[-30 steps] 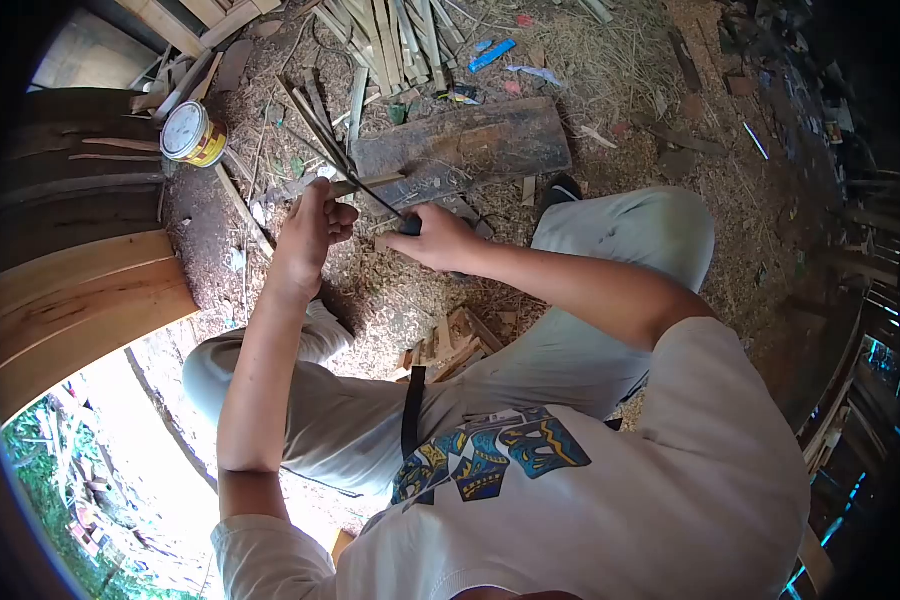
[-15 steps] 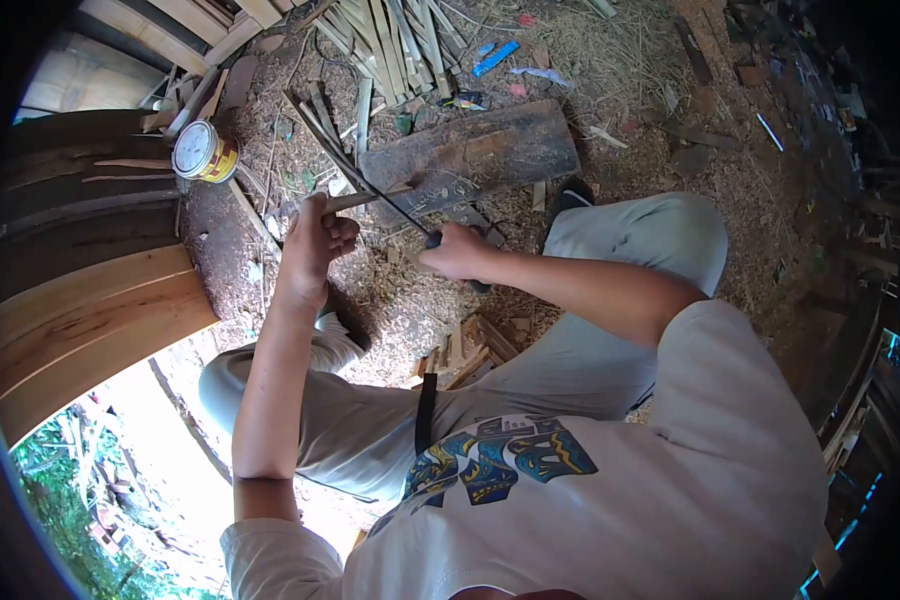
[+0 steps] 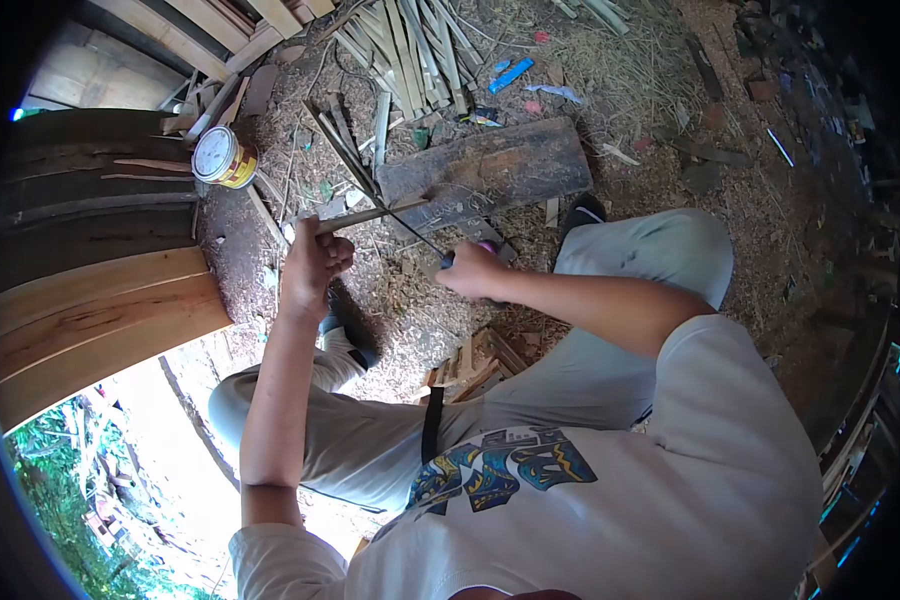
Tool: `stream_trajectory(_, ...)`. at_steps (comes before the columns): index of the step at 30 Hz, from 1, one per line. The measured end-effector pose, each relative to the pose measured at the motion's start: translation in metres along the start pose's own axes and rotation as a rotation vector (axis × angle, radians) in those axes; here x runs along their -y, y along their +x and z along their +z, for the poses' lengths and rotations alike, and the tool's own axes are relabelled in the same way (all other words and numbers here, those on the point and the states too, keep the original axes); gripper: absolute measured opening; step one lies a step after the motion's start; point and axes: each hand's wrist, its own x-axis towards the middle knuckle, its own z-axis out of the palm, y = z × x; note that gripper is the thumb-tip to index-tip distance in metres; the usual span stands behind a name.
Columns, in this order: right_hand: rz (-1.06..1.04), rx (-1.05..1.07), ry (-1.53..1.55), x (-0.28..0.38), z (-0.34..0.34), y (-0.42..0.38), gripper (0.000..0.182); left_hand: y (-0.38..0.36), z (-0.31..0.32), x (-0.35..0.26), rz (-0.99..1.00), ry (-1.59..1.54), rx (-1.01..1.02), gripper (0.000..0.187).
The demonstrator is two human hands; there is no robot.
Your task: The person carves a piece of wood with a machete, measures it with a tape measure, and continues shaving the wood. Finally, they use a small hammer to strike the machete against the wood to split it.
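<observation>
My left hand is closed around one end of a narrow wooden strip, which points right and slightly upward. The strip's far tip reaches the near left part of a thick, worn plank on the ground. In my right hand is the dark handle of a knife, fingers wrapped round it. Its long, thin dark blade slants up and left and crosses the strip near its far end. Part of the handle is hidden by my fingers.
A paint bucket stands at the left beside stacked boards. Bundled thin strips lie beyond the plank. Wood offcuts rest between my legs, and shavings cover the ground. A blue wrapper lies at the back.
The whole view has shifted slightly, with the scene now lower and farther right. My hands are a little farther apart, and less of the blade shows beyond the strip.
</observation>
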Motion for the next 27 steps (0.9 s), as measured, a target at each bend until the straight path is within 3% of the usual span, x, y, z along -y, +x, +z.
stream_trajectory(1,-0.008,0.002,-0.003,-0.007,0.008,-0.001,0.032,0.001,-0.001,0.002,0.006,0.0,-0.007,0.041)
stream_trajectory(3,-0.259,-0.086,-0.118,-0.019,0.017,0.003,0.031,-0.002,0.001,0.004,-0.044,0.022,-0.07,0.042)
stream_trajectory(4,-0.192,-0.117,-0.188,-0.023,0.014,0.007,0.029,-0.006,0.001,0.004,-0.022,0.03,-0.09,0.043)
stream_trajectory(5,0.18,0.081,0.037,-0.009,0.003,0.006,0.03,-0.013,0.006,0.0,-0.009,0.026,-0.084,0.035)
stream_trajectory(7,-0.03,-0.042,-0.046,0.006,-0.008,-0.013,0.029,-0.014,0.007,-0.002,-0.03,-0.014,-0.093,0.036)
stream_trajectory(8,-0.032,-0.039,-0.047,-0.006,-0.003,-0.006,0.029,-0.011,0.009,-0.001,-0.03,-0.015,-0.097,0.036)
stream_trajectory(10,-0.458,-0.148,-0.156,-0.021,0.009,0.008,0.03,-0.009,0.008,0.003,0.015,0.016,-0.023,0.037)
stream_trajectory(11,-0.461,-0.144,-0.16,-0.02,0.005,0.012,0.03,-0.008,0.006,0.005,0.016,0.013,-0.028,0.037)
stream_trajectory(13,0.17,0.073,-0.024,-0.017,-0.011,0.018,0.029,-0.007,0.005,0.007,0.048,0.028,-0.063,0.047)
stream_trajectory(14,-0.01,-0.021,-0.158,-0.02,-0.01,0.02,0.027,-0.007,0.004,0.004,-0.015,-0.017,-0.077,0.048)
stream_trajectory(15,-0.005,-0.025,-0.151,-0.022,-0.006,0.019,0.027,-0.005,0.006,0.001,-0.017,-0.012,-0.07,0.048)
stream_trajectory(17,-0.326,-0.12,-0.121,-0.02,0.004,0.015,0.024,-0.004,0.008,-0.002,0.011,0.032,-0.105,0.047)
stream_trajectory(18,-0.327,-0.116,-0.119,-0.018,0.002,0.017,0.024,-0.004,0.006,-0.003,0.01,0.034,-0.11,0.047)
stream_trajectory(21,0.199,0.106,0.094,-0.016,-0.01,0.024,0.025,-0.005,0.006,0.0,0.028,0.039,-0.049,0.046)
stream_trajectory(22,0.032,0.022,-0.091,0.005,-0.019,0.006,0.026,-0.004,0.009,0.0,0.023,0.039,-0.045,0.046)
stream_trajectory(23,0.04,0.024,-0.089,-0.004,-0.014,0.011,0.026,-0.003,0.013,-0.002,0.016,0.039,-0.063,0.046)
stream_trajectory(25,-0.381,-0.181,-0.248,-0.024,-0.004,0.024,0.027,-0.004,0.014,0.0,0.008,0.035,-0.088,0.046)
stream_trajectory(26,-0.381,-0.182,-0.247,-0.029,-0.006,0.028,0.027,-0.004,0.012,0.0,0.014,0.045,-0.072,0.046)
stream_trajectory(27,-0.081,-0.041,-0.176,-0.034,-0.012,0.033,0.029,-0.003,0.013,0.0,0.022,0.055,-0.053,0.046)
